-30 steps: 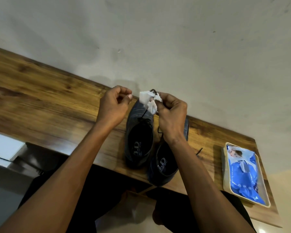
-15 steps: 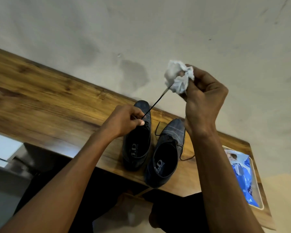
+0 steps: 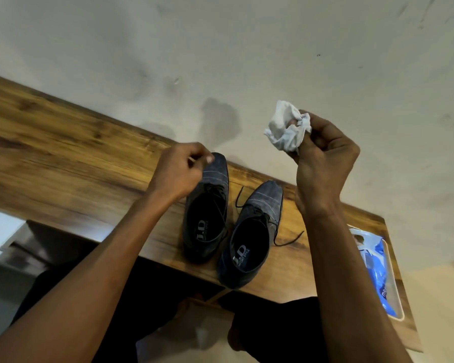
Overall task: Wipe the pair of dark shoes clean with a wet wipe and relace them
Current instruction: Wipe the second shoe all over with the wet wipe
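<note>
Two dark blue-grey lace-up shoes stand side by side on the wooden shelf (image 3: 63, 153), toes to the wall: the left shoe (image 3: 214, 176) and the right shoe (image 3: 262, 205). My left hand (image 3: 178, 174) hovers by the left shoe's toe, thumb pressed to forefinger, pinching what looks like the thin dark lace; blur hides the detail. My right hand (image 3: 323, 163) is raised above the right shoe and grips a crumpled white wet wipe (image 3: 286, 129). The right shoe's loose lace end (image 3: 288, 241) trails on the wood.
A blue pack of wet wipes (image 3: 378, 271) lies in a pale tray (image 3: 396, 284) at the shelf's right end. The plain wall rises right behind the shoes. My dark-clothed legs are below the shelf's front edge.
The lace that ran taut from my left hand to the wipe has slipped out of the wipe. My right hand stays raised; my left hand has moved up toward the left shoe's toe.
</note>
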`<action>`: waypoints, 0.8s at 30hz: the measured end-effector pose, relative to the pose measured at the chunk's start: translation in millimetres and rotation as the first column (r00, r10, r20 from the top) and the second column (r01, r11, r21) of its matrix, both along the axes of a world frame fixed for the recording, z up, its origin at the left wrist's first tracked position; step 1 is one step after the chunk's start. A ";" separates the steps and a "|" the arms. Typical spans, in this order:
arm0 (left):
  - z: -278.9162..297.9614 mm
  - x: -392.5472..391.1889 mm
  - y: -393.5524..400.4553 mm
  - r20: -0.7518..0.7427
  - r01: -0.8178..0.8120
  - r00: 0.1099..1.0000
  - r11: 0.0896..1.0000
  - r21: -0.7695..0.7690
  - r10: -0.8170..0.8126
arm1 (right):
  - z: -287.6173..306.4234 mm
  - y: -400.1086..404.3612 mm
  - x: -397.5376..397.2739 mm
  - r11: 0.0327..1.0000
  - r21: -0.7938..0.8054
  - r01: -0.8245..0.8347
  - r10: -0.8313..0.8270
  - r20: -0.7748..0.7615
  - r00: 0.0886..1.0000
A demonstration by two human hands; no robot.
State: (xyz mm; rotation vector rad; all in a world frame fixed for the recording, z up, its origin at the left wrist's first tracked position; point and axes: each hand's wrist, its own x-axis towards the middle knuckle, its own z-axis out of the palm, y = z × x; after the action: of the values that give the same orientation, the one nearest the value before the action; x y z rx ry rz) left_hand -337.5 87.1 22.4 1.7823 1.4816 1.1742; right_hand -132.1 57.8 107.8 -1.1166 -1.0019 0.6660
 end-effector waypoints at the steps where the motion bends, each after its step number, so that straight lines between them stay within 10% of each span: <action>1: 0.1 4.2 -1.4 -0.084 0.103 0.991 0.995 0.011 -0.102 | -6.5 0.5 2.6 1.000 -0.019 0.004 -0.004 0.010 1.000; 6: -5.0 19.8 1.0 -0.496 0.356 0.781 0.923 -0.145 -0.379 | -36.8 -1.4 14.8 0.990 -0.139 0.005 0.002 0.053 0.999; 15: -4.4 30.5 4.3 -0.638 0.393 0.639 0.895 -0.211 -0.430 | -57.2 -6.2 28.2 0.973 -0.230 -0.031 0.070 0.163 0.984; 24: -5.3 30.1 8.1 -0.402 0.327 0.825 0.916 -0.231 -0.396 | -68.4 -3.5 30.7 0.956 -0.294 -0.016 0.080 0.209 0.975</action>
State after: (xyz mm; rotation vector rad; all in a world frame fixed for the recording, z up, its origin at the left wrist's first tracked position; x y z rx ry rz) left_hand -307.4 95.2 17.1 2.1940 1.3292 0.4654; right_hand -101.5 54.3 39.4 -1.4520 -1.1467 0.7585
